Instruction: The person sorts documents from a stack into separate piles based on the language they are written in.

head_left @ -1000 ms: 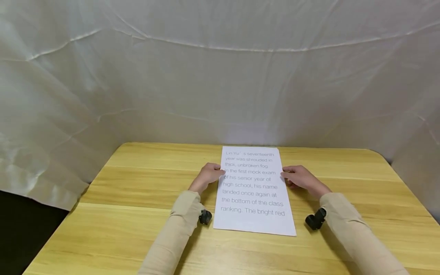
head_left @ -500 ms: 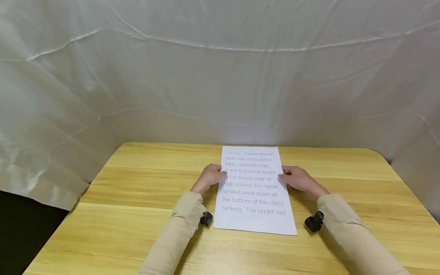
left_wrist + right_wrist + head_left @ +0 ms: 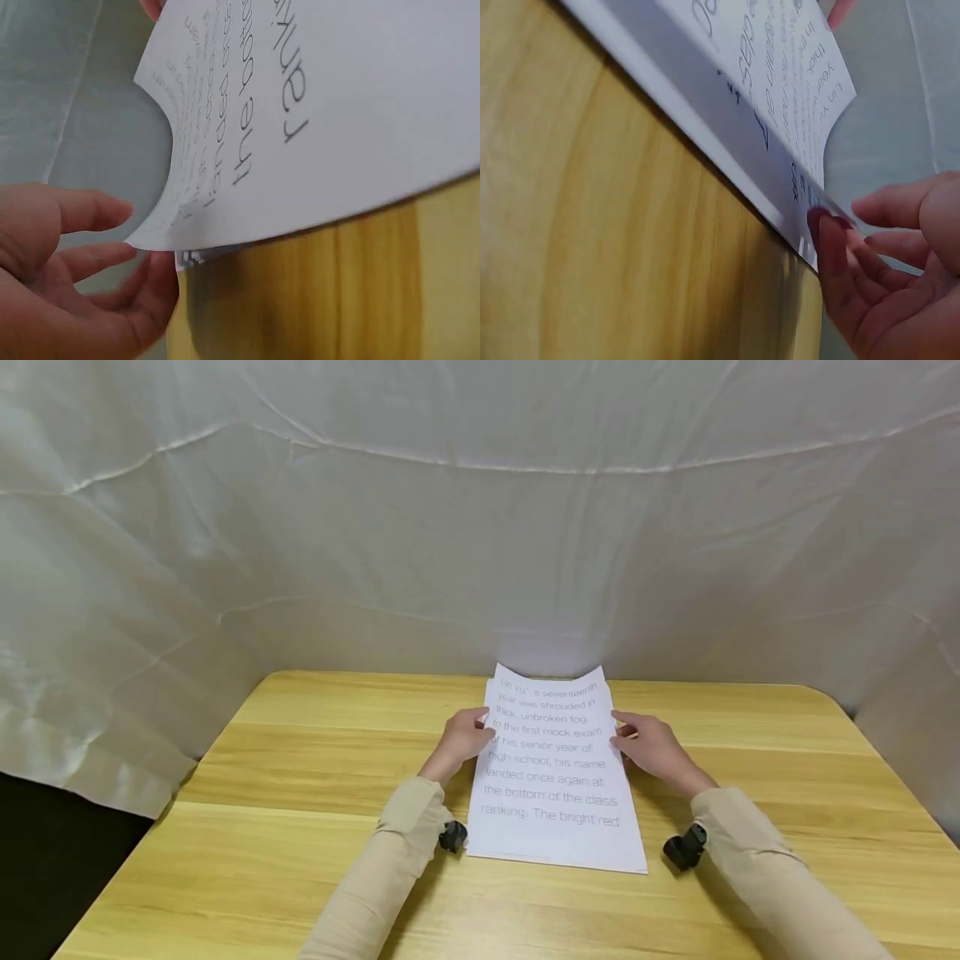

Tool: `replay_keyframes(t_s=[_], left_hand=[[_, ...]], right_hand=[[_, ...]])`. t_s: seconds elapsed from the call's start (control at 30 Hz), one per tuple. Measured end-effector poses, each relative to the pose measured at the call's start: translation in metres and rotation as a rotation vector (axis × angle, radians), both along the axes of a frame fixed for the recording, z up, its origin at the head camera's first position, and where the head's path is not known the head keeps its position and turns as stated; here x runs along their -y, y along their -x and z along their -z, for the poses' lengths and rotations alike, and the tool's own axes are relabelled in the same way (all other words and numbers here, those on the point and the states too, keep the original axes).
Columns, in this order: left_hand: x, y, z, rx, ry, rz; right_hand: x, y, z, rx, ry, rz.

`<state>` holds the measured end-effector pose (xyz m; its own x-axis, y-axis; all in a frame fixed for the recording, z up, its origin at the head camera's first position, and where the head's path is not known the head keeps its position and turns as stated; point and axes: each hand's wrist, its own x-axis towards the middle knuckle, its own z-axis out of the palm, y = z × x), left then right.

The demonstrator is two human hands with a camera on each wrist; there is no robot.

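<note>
A white sheet of paper (image 3: 551, 760) with large printed English text is raised along both long sides, its far corners curling upward and its middle sagging. Below it lies a stack of printed paper (image 3: 686, 112), visible under the raised edge in the right wrist view. My left hand (image 3: 462, 739) holds the sheet's left edge, thumb on the upper side and fingers beneath. At the opposite edge, my right hand (image 3: 654, 748) holds the sheet the same way, fingertips under the lifted border in the right wrist view.
The paper lies on a wooden table (image 3: 285, 852) with rounded far corners. A pale cloth curtain (image 3: 480, 543) hangs behind and along both sides. Small black cameras are strapped at both beige sleeves (image 3: 765, 852).
The top sheet lay flat before; now its sides and far corners are lifted and it bends in the middle. Both hands have shifted slightly inward and risen with its edges.
</note>
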<state>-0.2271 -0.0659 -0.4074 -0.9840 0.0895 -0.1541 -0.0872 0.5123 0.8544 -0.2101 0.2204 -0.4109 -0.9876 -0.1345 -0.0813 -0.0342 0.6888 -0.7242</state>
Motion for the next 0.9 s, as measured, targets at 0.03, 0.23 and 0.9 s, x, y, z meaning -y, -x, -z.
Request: replay_keyframes(t_s=[0.03, 0.23, 0.9], left_hand=[[0.001, 0.001, 0.002, -0.008, -0.007, -0.012], [0.007, 0.006, 0.012, 0.004, -0.125, -0.077], [0.029, 0.008, 0.002, 0.138, -0.471, -0.038]], right_hand=[[0.0, 0.0, 0.0, 0.003, 0.026, 0.011], [-0.005, 0.0, 0.0, 0.089, 0.214, 0.092], [-0.012, -0.005, -0.016, 0.188, 0.428, 0.128]])
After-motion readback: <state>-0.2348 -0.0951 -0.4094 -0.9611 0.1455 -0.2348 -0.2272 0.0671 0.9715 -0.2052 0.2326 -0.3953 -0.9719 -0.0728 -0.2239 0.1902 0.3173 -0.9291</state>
